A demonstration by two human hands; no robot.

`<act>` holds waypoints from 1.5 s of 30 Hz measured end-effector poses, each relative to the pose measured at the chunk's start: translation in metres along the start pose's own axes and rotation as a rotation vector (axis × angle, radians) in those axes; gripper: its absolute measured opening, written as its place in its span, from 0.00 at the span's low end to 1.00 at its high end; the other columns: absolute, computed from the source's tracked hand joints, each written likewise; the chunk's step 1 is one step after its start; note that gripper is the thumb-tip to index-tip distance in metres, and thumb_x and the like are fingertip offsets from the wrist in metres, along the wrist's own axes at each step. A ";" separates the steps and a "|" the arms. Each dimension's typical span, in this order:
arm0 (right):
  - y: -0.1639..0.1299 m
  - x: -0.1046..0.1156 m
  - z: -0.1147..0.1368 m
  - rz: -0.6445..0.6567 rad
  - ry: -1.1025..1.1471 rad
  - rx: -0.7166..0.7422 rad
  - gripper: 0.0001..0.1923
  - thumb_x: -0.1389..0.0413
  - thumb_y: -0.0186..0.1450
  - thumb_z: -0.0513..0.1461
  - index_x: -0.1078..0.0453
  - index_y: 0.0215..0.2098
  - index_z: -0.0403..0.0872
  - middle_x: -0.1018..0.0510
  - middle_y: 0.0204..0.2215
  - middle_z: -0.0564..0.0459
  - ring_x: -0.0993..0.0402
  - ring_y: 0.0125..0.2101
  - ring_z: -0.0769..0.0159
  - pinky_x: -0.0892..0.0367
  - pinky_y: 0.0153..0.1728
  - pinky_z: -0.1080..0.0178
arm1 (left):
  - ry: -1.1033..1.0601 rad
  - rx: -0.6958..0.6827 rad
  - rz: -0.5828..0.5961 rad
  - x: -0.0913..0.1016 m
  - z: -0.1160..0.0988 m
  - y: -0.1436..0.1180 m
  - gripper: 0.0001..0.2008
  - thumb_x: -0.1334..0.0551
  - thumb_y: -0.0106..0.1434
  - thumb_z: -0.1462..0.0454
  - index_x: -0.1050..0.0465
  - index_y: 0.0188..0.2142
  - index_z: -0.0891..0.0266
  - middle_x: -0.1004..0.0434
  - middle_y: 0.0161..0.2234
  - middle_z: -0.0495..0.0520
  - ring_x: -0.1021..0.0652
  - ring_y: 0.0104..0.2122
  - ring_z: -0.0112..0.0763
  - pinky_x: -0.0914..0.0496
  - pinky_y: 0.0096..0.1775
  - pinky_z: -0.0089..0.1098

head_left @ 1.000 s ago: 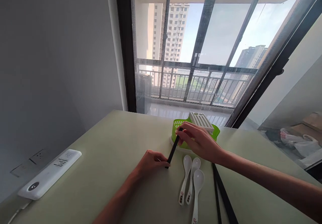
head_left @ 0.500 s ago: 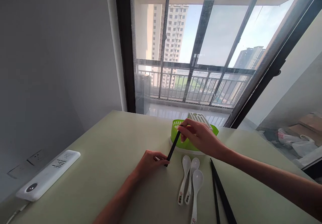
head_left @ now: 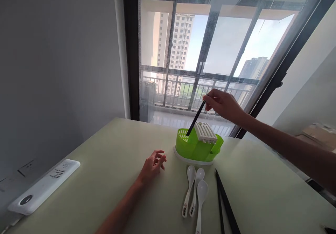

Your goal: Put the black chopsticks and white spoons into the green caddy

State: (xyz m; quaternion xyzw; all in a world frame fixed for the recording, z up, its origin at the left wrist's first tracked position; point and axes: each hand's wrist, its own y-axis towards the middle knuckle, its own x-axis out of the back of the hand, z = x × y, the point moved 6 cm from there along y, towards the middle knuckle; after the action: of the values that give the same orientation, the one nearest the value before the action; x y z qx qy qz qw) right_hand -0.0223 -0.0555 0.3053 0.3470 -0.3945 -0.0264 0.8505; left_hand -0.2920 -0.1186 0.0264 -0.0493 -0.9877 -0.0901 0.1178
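My right hand [head_left: 220,102] is closed on the upper end of black chopsticks [head_left: 196,117], held tilted. Their lower end is over the left compartment of a green utensil holder [head_left: 191,149], which has a white slotted top piece [head_left: 206,131] and a white base. My left hand [head_left: 153,164] rests near the table surface left of the holder, fingers loosely curled but apart, with nothing in it. In front of the holder lie three white spoons [head_left: 191,188], bowls toward the holder. More black chopsticks [head_left: 228,206] lie to their right, tips meeting at the far end.
A white power strip [head_left: 44,186] with a cord lies along the left edge of the pale green table [head_left: 115,146]. Beyond the far edge stands a glass sliding door [head_left: 194,52] with a dark frame. A grey wall [head_left: 63,59] rises on the left.
My right hand has lifted the chopsticks up and to the right, bringing their lower end over the holder. My left hand has let go of them and drawn slightly left.
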 end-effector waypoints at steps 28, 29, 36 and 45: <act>-0.131 -0.041 0.029 0.499 -0.411 0.422 0.17 0.56 0.77 0.44 0.30 0.37 0.48 0.20 0.33 0.51 0.25 0.27 0.69 0.38 0.28 0.66 | 0.118 0.021 0.051 -0.008 -0.006 -0.002 0.23 0.45 0.70 0.45 0.24 0.42 0.62 0.20 0.32 0.51 0.24 0.26 0.29 0.31 0.32 0.29; -0.151 -0.044 0.029 0.604 -0.429 0.390 0.18 0.56 0.77 0.43 0.31 0.34 0.48 0.20 0.31 0.52 0.25 0.26 0.69 0.39 0.27 0.67 | 0.120 0.016 0.053 -0.008 -0.006 -0.001 0.23 0.45 0.70 0.45 0.24 0.42 0.62 0.20 0.32 0.51 0.24 0.26 0.29 0.31 0.32 0.29; -0.231 -0.071 -0.044 0.867 -0.659 0.036 0.20 0.56 0.75 0.41 0.30 0.27 0.48 0.19 0.25 0.49 0.19 0.27 0.59 0.48 0.24 0.63 | 0.165 0.013 0.054 -0.009 -0.009 0.000 0.23 0.45 0.69 0.46 0.24 0.41 0.62 0.20 0.31 0.51 0.24 0.27 0.30 0.31 0.32 0.29; -0.268 -0.089 -0.138 1.019 -0.451 -0.509 0.16 0.56 0.75 0.44 0.35 0.33 0.48 0.28 0.13 0.55 0.23 0.17 0.61 0.43 0.21 0.66 | 0.212 0.016 0.074 -0.010 -0.008 0.002 0.22 0.45 0.69 0.46 0.24 0.40 0.60 0.20 0.31 0.50 0.24 0.27 0.30 0.31 0.33 0.29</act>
State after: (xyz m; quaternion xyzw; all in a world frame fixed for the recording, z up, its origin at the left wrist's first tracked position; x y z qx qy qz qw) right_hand 0.0727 -0.1517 0.0215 -0.1135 -0.6624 0.2176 0.7079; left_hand -0.2800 -0.1186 0.0323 -0.0747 -0.9679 -0.0825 0.2252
